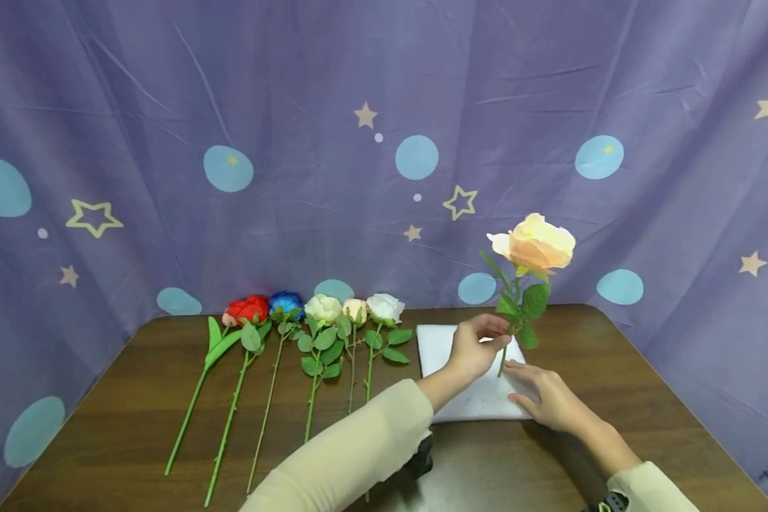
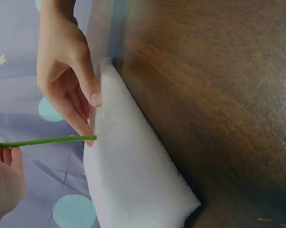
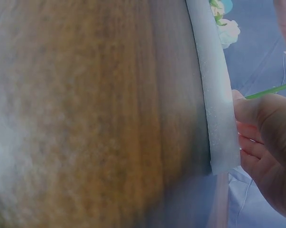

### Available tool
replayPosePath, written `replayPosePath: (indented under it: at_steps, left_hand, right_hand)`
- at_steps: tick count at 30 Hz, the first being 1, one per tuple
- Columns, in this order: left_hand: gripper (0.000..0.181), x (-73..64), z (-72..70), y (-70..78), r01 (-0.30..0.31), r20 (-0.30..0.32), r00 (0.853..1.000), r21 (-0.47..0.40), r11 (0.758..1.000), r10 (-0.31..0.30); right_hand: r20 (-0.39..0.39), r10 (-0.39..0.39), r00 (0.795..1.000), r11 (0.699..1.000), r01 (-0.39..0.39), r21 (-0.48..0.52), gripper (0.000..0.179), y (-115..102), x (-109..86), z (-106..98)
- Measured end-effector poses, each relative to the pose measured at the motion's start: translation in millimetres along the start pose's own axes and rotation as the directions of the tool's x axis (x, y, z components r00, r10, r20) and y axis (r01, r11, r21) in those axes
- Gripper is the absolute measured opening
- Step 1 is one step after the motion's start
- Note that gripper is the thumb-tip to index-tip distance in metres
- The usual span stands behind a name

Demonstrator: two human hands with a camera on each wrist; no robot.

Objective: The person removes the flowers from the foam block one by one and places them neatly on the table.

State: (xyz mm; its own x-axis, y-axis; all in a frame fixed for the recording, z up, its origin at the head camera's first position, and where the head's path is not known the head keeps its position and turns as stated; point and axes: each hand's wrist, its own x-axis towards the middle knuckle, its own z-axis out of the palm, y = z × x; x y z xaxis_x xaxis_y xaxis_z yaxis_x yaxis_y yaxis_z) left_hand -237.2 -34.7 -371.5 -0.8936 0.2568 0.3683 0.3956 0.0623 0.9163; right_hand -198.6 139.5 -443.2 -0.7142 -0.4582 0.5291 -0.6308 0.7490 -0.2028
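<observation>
A pale peach-yellow artificial rose stands nearly upright above a white foam block. My left hand pinches its green stem below the leaves. In the left wrist view the lower end of the stem meets the face of the foam; whether it has gone in, I cannot tell. My right hand rests on the right part of the block with fingers extended, close to the stem's foot. The right wrist view shows that hand at the block's edge, part of the green stem behind it.
Left of the block, several artificial flowers lie in a row on the brown wooden table: a red one, a blue rose, a cream one and a white rose among them. A purple patterned curtain hangs behind.
</observation>
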Motion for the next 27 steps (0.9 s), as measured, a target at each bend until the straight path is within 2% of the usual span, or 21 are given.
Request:
replayPosePath:
  at_steps: [6, 11, 14, 19, 27]
  left_hand:
    - [0.016, 3.3, -10.8, 11.1, -0.049, -0.035, 0.998, -0.053, 0.997, 0.047]
    - [0.017, 1.7, -31.6, 17.3, -0.092, -0.041, 0.995, -0.009, 0.996, 0.092]
    - [0.017, -1.8, -46.0, 15.8, -0.091, -0.062, 0.994, 0.0, 0.996, 0.09]
    - [0.018, -7.1, -70.9, 10.4, -0.068, -0.098, 0.993, -0.015, 0.998, 0.066]
    - [0.019, -17.0, -100.0, 6.6, 0.066, -0.141, 0.987, -0.042, 0.997, -0.072]
  right_hand:
    - [0.008, 0.015, 1.0, 1.0, -0.015, 0.017, 0.042, -1.3, -1.0, 1.9]
    - [0.022, 0.03, 0.999, 0.999, -0.03, 0.021, 0.043, -1.6, -0.3, -0.4]
    - [0.031, 0.032, 0.999, 0.999, -0.032, 0.012, 0.043, -1.7, 0.6, -2.1]
    - [0.048, 0.035, 0.998, 0.999, -0.036, 0.015, 0.043, -1.5, 1.5, -3.0]
    - [0.058, 0.037, 0.998, 0.999, -0.038, 0.031, 0.043, -1.6, 0.0, -1.9]
